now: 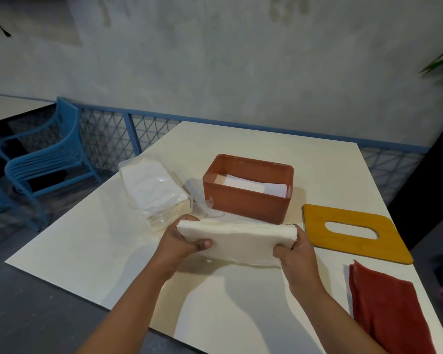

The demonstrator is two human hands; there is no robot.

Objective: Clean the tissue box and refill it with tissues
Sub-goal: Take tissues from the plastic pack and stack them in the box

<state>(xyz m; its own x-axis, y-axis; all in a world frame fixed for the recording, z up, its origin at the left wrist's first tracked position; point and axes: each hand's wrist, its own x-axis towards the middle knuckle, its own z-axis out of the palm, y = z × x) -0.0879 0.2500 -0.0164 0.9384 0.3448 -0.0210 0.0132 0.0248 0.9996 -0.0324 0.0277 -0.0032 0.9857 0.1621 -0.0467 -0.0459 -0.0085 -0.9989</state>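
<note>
1. Red-brown tissue box (243,200) sits on the table (87,238) just past the fingertips of both hands. Its open top faces up.
2. Inside the box lies a flat layer of white tissues (251,186), low down and well under the rim.
3. A clear plastic pack (154,190) lies past the left hand's fingers, to the left of the box. Its end near the box is open, and a pile of white tissues is inside it.
4. The left hand (182,245) and the right hand (296,251) hold a thick stack of tissues (238,241) between them. The stack is above the table, on the near side of the box.
5. The left fingers (203,243) curl round the left end of the stack, with the thumb on top. The right fingers (279,251) pinch the right end the same way.
6. The stack's long side runs from one hand to the other, left to right, much like the box's long side. Its wide face looks up.
7. A yellow wooden lid (356,249) with a long slot lies flat on the table, just right of the right fingers and off the box.
8. A red cloth (386,307) lies folded behind the right fingers, nearer the person.
9. A blue chair (46,154) stands far off, past the left fingers, beside the table.
</note>
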